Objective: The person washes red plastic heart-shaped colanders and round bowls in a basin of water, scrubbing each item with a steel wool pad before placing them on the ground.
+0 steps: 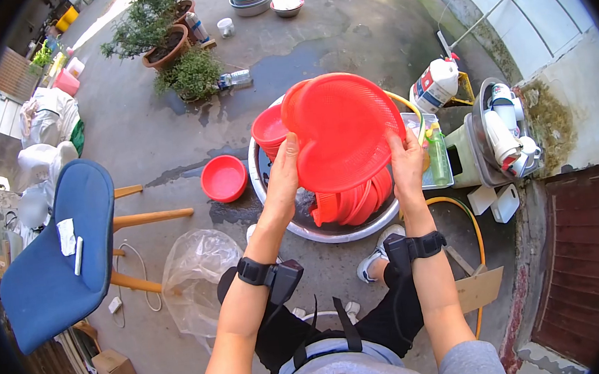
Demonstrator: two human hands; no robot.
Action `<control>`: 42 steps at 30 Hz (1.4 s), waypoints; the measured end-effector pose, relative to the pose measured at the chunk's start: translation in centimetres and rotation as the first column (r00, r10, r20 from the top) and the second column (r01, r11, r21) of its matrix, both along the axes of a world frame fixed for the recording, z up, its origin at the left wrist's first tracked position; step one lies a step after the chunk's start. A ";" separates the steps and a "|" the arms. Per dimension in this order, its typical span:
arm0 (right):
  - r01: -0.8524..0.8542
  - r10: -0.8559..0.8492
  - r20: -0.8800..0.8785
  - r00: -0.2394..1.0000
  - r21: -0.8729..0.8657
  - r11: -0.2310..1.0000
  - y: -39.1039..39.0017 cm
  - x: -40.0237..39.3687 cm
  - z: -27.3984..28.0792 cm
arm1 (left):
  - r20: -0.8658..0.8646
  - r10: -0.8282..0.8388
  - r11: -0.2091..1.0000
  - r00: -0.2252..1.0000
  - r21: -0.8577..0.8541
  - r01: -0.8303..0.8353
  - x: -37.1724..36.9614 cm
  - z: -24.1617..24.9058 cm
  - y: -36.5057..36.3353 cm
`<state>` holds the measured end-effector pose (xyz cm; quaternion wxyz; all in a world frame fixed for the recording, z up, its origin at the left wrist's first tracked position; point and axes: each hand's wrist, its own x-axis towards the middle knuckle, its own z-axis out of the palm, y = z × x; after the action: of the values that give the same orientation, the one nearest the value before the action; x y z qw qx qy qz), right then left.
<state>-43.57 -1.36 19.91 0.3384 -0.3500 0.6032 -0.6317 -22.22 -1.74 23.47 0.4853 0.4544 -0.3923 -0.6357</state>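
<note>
A red plastic colander (pixel 344 129), rounded with a notch on its left side and small holes around its wall, is held up in front of me. My left hand (pixel 286 170) grips its left edge, thumb on top. On the right edge my right hand (pixel 406 163) is closed in the same way. Below is a large metal basin (pixel 347 238) with dark water in it. Stacked red plastic baskets (pixel 355 207) lie inside it, and red bowls (pixel 268 127) stand at its left side. The colander hides the basin's middle.
A red bowl (pixel 224 179) sits on the ground left of the basin. Further left stands a blue chair (pixel 63 257), with a clear plastic bag (pixel 200 274) nearby. A yellow hose (pixel 470 225), a green bottle (pixel 438 160) and a tub of white containers (pixel 485 110) are at right.
</note>
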 end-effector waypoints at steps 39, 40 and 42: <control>-0.121 0.008 0.481 0.877 0.205 0.971 1.5 -0.2 3.9 | 0.418 -0.289 0.750 0.861 0.658 -0.067 1.3 -19.2 2.3; -0.093 -0.006 0.464 0.886 0.191 0.977 1.5 -0.1 4.0 | 0.468 -0.230 0.781 0.853 0.612 -0.125 1.4 -19.1 2.1; -0.061 -0.025 0.449 0.893 0.176 0.982 1.5 -0.2 4.1 | 0.446 -0.181 0.793 0.876 0.594 -0.138 2.1 -18.6 1.4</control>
<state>-43.81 0.17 24.02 0.5056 -0.1670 0.5617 -0.6333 -20.14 -0.38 4.89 0.1922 0.7246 -0.2798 -0.5997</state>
